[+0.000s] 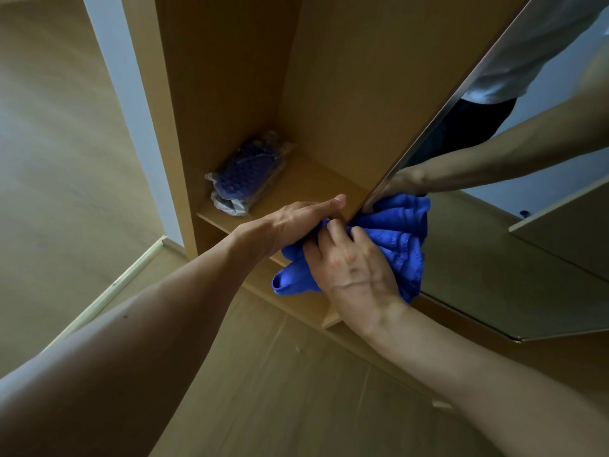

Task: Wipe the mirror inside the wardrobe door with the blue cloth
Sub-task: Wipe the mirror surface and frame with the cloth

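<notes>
A bright blue cloth point(398, 245) is bunched against the lower left edge of the mirror point(494, 245) on the inside of the open wardrobe door. My right hand point(352, 268) grips the cloth from below, fingers curled into its folds. My left hand point(296, 222) reaches in from the left, its thumb stretched out straight; its other fingers are tucked under the cloth, at the mirror's edge. The mirror reflects an arm, a hand and part of the cloth.
The wooden wardrobe point(329, 77) stands open with a shelf point(306, 183) holding a blue item wrapped in clear plastic point(247, 173). The mirror's metal edge point(438, 120) runs diagonally up to the right. Wood-look floor point(263, 374) lies below, and a pale wall point(49, 143) is at left.
</notes>
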{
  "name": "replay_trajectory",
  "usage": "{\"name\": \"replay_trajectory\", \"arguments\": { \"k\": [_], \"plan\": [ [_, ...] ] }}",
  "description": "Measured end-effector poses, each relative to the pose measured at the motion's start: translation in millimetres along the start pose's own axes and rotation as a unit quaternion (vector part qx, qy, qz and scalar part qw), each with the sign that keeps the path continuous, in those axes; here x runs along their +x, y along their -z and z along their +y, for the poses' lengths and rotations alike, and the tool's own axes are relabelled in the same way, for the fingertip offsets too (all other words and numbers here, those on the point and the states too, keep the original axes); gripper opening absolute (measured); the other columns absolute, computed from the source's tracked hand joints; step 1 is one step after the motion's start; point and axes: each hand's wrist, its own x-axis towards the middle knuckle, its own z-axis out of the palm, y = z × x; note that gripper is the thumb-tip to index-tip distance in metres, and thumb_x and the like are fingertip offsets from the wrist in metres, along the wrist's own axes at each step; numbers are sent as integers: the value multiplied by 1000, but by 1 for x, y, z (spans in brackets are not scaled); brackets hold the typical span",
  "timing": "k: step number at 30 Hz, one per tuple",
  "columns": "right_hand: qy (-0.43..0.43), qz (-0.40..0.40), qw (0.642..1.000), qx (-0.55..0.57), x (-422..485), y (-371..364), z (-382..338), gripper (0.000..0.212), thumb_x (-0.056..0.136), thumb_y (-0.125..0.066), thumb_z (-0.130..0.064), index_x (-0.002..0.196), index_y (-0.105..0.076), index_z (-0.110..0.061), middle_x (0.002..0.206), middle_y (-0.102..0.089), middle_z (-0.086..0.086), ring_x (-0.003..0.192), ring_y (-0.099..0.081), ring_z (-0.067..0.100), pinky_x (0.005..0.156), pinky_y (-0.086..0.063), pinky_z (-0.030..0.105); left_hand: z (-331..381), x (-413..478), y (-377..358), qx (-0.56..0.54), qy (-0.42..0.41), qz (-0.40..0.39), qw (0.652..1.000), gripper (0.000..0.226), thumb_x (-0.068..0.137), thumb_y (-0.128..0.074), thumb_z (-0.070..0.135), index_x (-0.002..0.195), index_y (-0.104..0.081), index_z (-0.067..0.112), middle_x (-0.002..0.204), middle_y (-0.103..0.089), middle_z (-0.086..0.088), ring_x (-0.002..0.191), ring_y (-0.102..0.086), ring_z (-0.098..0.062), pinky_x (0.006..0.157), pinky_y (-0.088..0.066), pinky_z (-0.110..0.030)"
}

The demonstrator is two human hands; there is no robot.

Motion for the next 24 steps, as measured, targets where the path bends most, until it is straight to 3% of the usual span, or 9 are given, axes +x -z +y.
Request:
{"name": "replay_trajectory", "arguments": {
  "k": [3,6,10,13,16,19,20,22,24],
  "plan": [
    [25,-26,999,-25,2,-7,-6,38,87,-36,-20,117,-59,-19,109,-63,2,107,-56,22,87,-47,32,1,-1,-3,34,-24,14,999,42,89,-42,79,76,-74,56,95,-70,26,98,-63,2,92,-46,-28],
    [18,-45,998,-49,8,-13,-8,40,92,-48,-30,129,-53,-16,123,-59,4,119,-52,25,94,-45,34,2,-3,-7,50,-41,24,998,44,90,-37,80,73,-71,59,92,-68,28,93,-60,8,77,-42,-17],
    [65,-85,989,-105,12,-30,-17,43,96,-49,-28,135,-50,-8,130,-56,11,126,-43,30,99,-40,38,-2,-3,-13,52,-75,31,995,46,97,-35,72,98,-70,43,101,-71,14,89,-61,6,69,-39,-11],
    [59,-110,986,-111,2,-44,-19,36,97,-47,-20,128,-53,-5,121,-59,11,117,-46,29,96,-42,37,-6,-4,-19,70,-95,36,992,58,100,-33,68,112,-67,23,113,-70,-4,106,-62,-15,79,-44,-17],
    [5,-96,995,-24,-7,-55,-14,41,96,-51,-24,130,-44,-3,125,-56,15,117,-45,31,92,-41,39,-11,-7,-23,46,-103,37,993,57,101,-34,65,107,-66,19,114,-69,-10,112,-63,-23,96,-47,-32],
    [-49,-105,990,86,-22,-58,-9,60,89,-64,-34,136,-38,-6,123,-54,15,111,-46,30,90,-40,39,-18,-12,-29,26,-98,52,993,37,98,-37,69,87,-62,45,103,-68,-2,108,-64,-23,94,-48,-35],
    [-67,-109,983,129,-28,-58,-8,65,86,-67,-33,139,-38,-9,121,-55,14,109,-47,30,90,-41,38,-21,-14,-32,25,-103,59,993,39,96,-37,72,87,-60,42,104,-67,-3,108,-64,-26,94,-49,-37],
    [-118,-92,959,240,-43,-58,-10,63,84,-67,-28,139,-42,-15,115,-59,9,105,-50,27,87,-45,35,-25,-17,-36,24,-118,67,991,51,91,-36,75,98,-60,31,113,-68,-9,110,-63,-28,101,-49,-49],
    [-203,-81,903,369,-54,-60,-18,47,81,-63,-23,127,-50,-23,105,-63,1,98,-55,23,83,-49,32,-27,-19,-39,12,-122,66,990,49,88,-37,75,107,-61,37,116,-68,-3,111,-64,-23,103,-49,-50]
  ]
}}
